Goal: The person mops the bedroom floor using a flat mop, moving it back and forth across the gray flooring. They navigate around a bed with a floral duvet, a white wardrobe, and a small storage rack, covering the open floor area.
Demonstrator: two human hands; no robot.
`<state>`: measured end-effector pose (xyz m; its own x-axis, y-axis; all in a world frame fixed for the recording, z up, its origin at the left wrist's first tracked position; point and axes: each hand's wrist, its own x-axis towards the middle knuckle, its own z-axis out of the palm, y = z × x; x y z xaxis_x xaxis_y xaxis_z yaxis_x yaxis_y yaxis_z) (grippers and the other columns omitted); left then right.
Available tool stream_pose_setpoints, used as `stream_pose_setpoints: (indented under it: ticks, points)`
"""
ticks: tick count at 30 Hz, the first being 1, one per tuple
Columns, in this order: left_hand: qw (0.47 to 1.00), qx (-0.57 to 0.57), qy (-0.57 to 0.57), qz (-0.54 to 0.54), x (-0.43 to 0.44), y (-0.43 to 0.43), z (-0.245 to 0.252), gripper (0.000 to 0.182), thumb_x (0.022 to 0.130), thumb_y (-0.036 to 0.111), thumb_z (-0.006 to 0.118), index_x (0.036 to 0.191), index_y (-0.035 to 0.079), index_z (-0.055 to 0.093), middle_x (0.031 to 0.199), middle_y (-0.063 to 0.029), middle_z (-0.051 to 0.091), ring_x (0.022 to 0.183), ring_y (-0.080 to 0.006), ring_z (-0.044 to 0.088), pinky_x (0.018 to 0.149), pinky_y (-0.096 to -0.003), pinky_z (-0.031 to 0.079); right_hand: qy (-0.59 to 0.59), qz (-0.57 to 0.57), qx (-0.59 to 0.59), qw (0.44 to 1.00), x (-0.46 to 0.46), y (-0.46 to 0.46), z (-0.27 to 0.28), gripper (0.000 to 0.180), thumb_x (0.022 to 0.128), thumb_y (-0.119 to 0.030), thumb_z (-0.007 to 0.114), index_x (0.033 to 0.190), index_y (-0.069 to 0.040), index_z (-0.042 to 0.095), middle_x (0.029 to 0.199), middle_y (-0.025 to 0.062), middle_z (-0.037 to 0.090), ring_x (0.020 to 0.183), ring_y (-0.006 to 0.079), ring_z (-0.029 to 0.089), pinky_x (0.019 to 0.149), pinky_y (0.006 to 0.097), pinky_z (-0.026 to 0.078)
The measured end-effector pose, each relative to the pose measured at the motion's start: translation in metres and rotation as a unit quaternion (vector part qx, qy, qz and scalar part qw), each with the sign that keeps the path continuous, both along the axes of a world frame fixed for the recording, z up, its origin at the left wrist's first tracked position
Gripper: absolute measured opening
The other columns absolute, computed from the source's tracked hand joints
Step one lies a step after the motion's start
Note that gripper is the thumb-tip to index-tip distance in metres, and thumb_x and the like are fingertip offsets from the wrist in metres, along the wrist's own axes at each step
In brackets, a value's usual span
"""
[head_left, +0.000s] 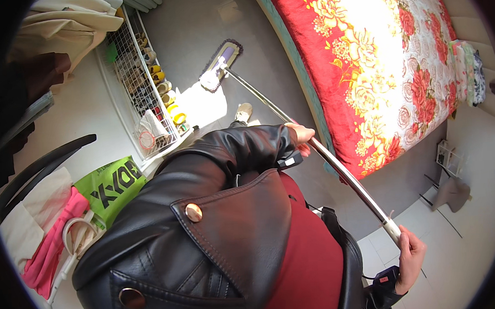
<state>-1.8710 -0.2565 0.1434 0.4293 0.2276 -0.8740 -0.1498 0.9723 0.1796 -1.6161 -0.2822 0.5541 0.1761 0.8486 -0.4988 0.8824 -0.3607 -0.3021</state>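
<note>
A flat mop with a long metal pole runs slantwise across the view. Its oblong fringed head lies on the grey floor, partly in a bright sunlit patch. My left hand is closed around the middle part of the pole. At the pole's pale upper end, my right hand grips the handle, thumb along it. Black jacket sleeves cover both arms, and a small black device sits at each wrist. One shoe shows on the floor below the mop head.
A bed with a red and white floral cover stands close to the pole on the right. At the left is a white wire rack with several shoes beside it. A green printed bag hangs at lower left. A chair stands beyond the bed.
</note>
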Motion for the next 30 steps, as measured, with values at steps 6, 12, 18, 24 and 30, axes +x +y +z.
stream_pose_setpoints:
  ticks: [6, 12, 18, 24, 30]
  points:
    - [0.942, -0.014, 0.066, 0.328, 0.027, -0.001, 0.015, 0.080, 0.085, 0.005, 0.053, 0.135, -0.003, -0.008, 0.093, -0.0213, 0.056, 0.070, -0.0277, 0.067, 0.061, -0.0424, 0.061, -0.045, 0.005, -0.011, 0.999, -0.023, 0.019, 0.015, 0.020, 0.082, -0.003, 0.063, 0.096, 0.007, 0.071, 0.067, 0.0046, 0.062, 0.060, 0.0087, 0.052, 0.055, 0.0221, 0.040]
    - [0.892, -0.052, 0.182, 0.411, -0.084, 0.013, -0.078, 0.046, 0.079, 0.006, 0.061, 0.114, 0.008, 0.032, 0.081, -0.0103, 0.052, 0.065, -0.0216, 0.060, 0.052, -0.0435, 0.049, 0.052, 0.136, -0.128, 0.981, -0.101, 0.034, -0.064, 0.044, 0.076, -0.001, 0.069, 0.120, 0.001, 0.064, 0.079, 0.0076, 0.068, 0.070, 0.0079, 0.059, 0.066, 0.0255, 0.049]
    - [0.744, -0.019, 0.355, 0.566, -0.240, 0.054, -0.121, 0.024, 0.074, -0.003, 0.063, 0.094, -0.005, 0.050, 0.071, -0.0120, 0.056, 0.056, -0.0197, 0.059, 0.044, -0.0357, 0.048, 0.151, 0.289, -0.079, 0.942, -0.224, 0.052, -0.173, 0.046, 0.087, -0.005, 0.066, 0.132, -0.001, 0.055, 0.097, 0.0089, 0.071, 0.088, 0.0098, 0.063, 0.082, 0.0266, 0.049]
    - [0.790, 0.015, 0.441, 0.425, -0.321, 0.043, -0.132, 0.027, 0.075, 0.000, 0.059, 0.096, -0.008, 0.044, 0.074, -0.0180, 0.062, 0.056, -0.0258, 0.063, 0.046, -0.0369, 0.052, 0.166, 0.388, -0.071, 0.904, -0.284, 0.066, -0.230, 0.052, 0.085, -0.018, 0.070, 0.134, -0.012, 0.055, 0.087, 0.0211, 0.067, 0.073, 0.0324, 0.068, 0.066, 0.0355, 0.052]
    - [0.877, -0.030, 0.399, 0.265, -0.294, 0.017, -0.159, 0.086, 0.077, 0.006, 0.054, 0.137, -0.017, -0.004, 0.099, -0.0313, 0.062, 0.070, -0.0335, 0.070, 0.061, -0.0365, 0.058, 0.142, 0.396, -0.117, 0.900, -0.242, 0.070, -0.231, 0.055, 0.083, -0.018, 0.072, 0.135, -0.014, 0.056, 0.073, 0.0189, 0.062, 0.057, 0.0268, 0.062, 0.060, 0.0356, 0.050]
